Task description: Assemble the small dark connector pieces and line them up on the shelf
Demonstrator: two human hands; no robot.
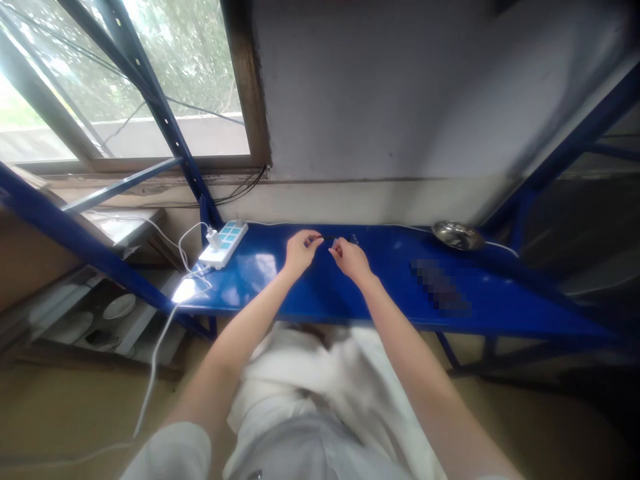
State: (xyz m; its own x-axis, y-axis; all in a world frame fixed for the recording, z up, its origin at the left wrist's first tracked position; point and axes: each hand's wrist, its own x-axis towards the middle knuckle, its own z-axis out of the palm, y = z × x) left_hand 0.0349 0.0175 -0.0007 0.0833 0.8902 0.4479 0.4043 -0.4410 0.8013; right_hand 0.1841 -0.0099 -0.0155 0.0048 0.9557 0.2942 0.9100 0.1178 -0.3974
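Over the back half of a blue metal shelf [320,293], my two hands are close together. My left hand [302,252] pinches one end of a small, thin dark piece [327,237], too small to name. My right hand [351,259] is closed at the other end of it, fingers curled in; whether it grips the same piece is hard to make out. Just behind the right hand lie a few tiny clear or shiny bits [354,239] on the blue surface.
A white power strip [225,244] with a plugged-in charger and white cable stands on the left end. A shiny metal bowl [457,235] sits at the back right, near a blurred-out dark object [440,287]. Blue uprights [165,120] frame the shelf; a wall rises behind.
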